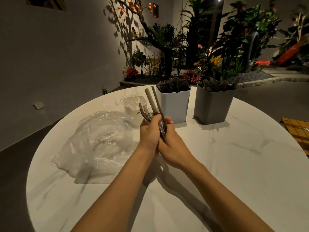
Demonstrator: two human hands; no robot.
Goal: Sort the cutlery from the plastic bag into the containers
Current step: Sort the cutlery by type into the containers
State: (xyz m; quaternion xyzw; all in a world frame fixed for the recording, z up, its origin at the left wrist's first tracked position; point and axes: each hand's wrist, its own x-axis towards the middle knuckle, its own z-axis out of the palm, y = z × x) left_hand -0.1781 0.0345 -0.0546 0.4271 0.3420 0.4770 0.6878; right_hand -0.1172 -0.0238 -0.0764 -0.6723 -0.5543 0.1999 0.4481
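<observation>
Both hands meet over the middle of the round white table [217,164]. My left hand [149,131] and my right hand [172,141] are closed together around a small bunch of cutlery [154,102]; two long grey handles stick up and away, and a curved dark piece bends out to the left. The crumpled clear plastic bag [98,141] lies flat on the table to the left of my hands. Behind my hands stand a light grey container [174,106] full of forks and a darker grey container [213,108] holding other cutlery.
A small clear container [133,104] with a white label stands behind the bag. A yellow checked mat [299,131] lies at the table's right edge. Plants and flowers fill the floor beyond the table.
</observation>
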